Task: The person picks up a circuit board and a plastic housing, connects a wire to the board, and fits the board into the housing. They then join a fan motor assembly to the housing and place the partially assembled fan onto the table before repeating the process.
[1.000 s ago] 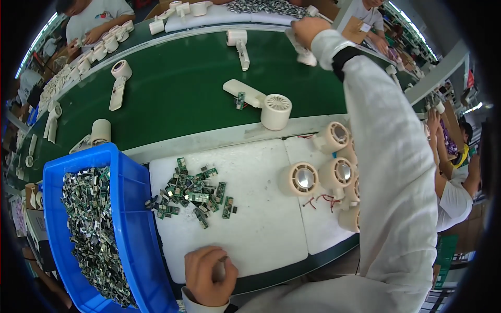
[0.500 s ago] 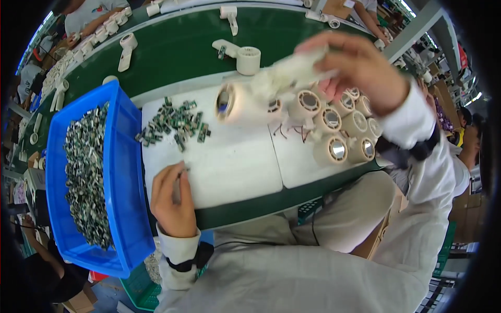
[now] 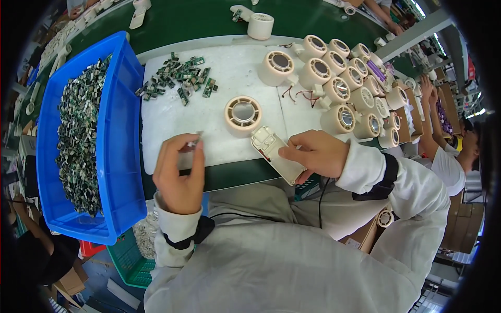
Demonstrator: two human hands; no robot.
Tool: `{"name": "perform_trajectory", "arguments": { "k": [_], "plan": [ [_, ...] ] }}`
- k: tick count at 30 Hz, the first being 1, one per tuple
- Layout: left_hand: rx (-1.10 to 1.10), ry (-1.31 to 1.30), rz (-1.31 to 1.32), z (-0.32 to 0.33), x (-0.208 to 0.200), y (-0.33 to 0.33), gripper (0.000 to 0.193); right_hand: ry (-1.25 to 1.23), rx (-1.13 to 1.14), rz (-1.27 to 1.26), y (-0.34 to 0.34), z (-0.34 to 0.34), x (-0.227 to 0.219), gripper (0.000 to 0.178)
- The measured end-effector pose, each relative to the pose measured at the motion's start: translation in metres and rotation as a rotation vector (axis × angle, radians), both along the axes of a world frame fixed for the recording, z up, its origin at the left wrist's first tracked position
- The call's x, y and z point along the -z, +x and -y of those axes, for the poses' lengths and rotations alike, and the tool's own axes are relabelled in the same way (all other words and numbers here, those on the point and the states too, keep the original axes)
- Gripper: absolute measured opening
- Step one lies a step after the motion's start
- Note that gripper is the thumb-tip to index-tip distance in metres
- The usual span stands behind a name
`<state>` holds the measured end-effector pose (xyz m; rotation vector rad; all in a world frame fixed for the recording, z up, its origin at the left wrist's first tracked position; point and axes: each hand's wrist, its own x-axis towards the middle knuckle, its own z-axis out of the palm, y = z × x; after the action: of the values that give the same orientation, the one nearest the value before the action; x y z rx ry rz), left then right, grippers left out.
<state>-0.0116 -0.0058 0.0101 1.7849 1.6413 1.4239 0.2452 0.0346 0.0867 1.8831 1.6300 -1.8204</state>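
Observation:
My right hand grips the open handle of a cream handheld fan. The fan's round head points up and away from me, over the white work mat. A bit of wire shows inside the handle. To the left, my left hand pinches a small circuit board between thumb and fingertips, apart from the fan. Beyond that hand, a loose heap of small green circuit boards lies on the mat.
A blue bin full of circuit boards stands at the left. Several fan bodies crowd the right side, some trailing red and black wires. Across the back runs a green belt carrying more fan parts. Other people sit at the far side and right.
My right hand has come down toward me from the far right, bringing the fan, whose head now faces up. My left hand keeps its pinch. The view has shifted.

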Motion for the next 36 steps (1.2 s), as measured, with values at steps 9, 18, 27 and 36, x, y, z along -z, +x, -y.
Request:
{"name": "perform_trajectory", "arguments": {
  "k": [9,18,27,36],
  "plan": [
    [0.286,-0.217,0.540,0.006,0.003,0.024,0.023,0.120,-0.217,0.187,-0.023,-0.001,-0.009,0.032],
    [0.345,-0.278,0.781,-0.005,0.003,0.028,0.027,1.304,-0.798,0.084,-0.036,-0.015,0.019,0.027],
    [0.142,-0.285,0.627,0.014,-0.003,0.020,0.027,1.180,-0.702,0.172,-0.037,-0.013,0.024,0.031],
    [0.533,0.005,-0.048,0.027,-0.010,0.020,0.028,1.644,-0.876,0.079,-0.038,-0.029,0.046,0.028]
  ]
}}
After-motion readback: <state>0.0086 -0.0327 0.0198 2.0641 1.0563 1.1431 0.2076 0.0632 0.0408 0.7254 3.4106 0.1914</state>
